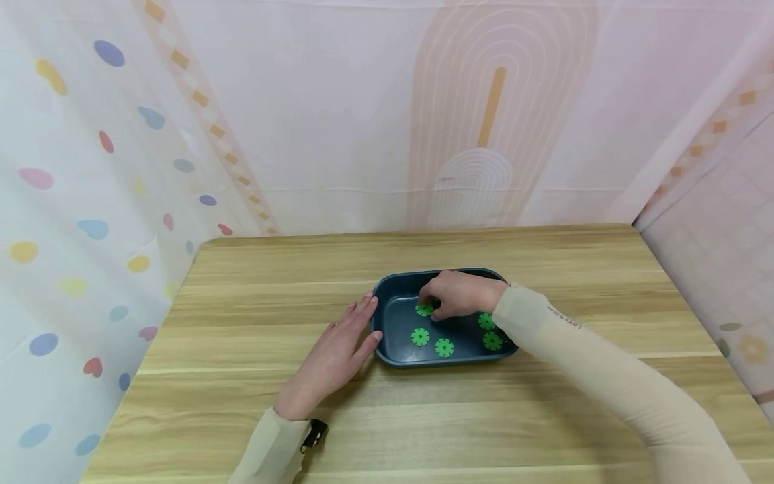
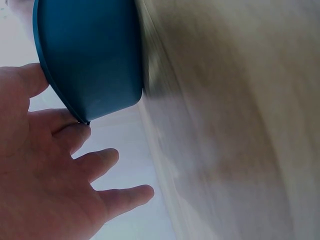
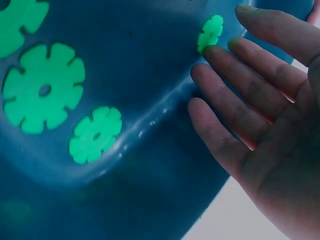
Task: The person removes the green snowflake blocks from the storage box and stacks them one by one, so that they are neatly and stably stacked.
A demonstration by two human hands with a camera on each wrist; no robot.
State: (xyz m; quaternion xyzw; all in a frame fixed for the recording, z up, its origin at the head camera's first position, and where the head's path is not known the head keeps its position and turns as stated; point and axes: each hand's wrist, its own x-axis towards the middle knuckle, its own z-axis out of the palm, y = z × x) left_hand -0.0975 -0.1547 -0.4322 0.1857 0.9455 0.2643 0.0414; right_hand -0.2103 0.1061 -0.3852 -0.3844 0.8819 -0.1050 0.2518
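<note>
A dark blue tray (image 1: pixel 402 319) with rounded corners stands on the table. Several green notched discs (image 1: pixel 444 347) with a hole in the middle lie flat on its floor. My left hand (image 1: pixel 332 356) rests against the tray's left end. Its thumb and forefinger touch the rim, while the other fingers stretch out past the tray's corner in the left wrist view. Inside the tray, my right hand (image 1: pixel 462 294) reaches down with slightly bent fingers around one green disc (image 3: pixel 210 32). A fingertip is at that disc's edge in the right wrist view, and the thumb looks apart from it.
The tray sits on a wood-grain table (image 1: pixel 254 323). Behind it hangs a pale patterned cloth (image 1: pixel 338 121), with spotted cloth along the left side. A small black clip-like piece (image 1: pixel 314 433) is at the left sleeve. Two more discs (image 1: pixel 492 341) lie under the right wrist.
</note>
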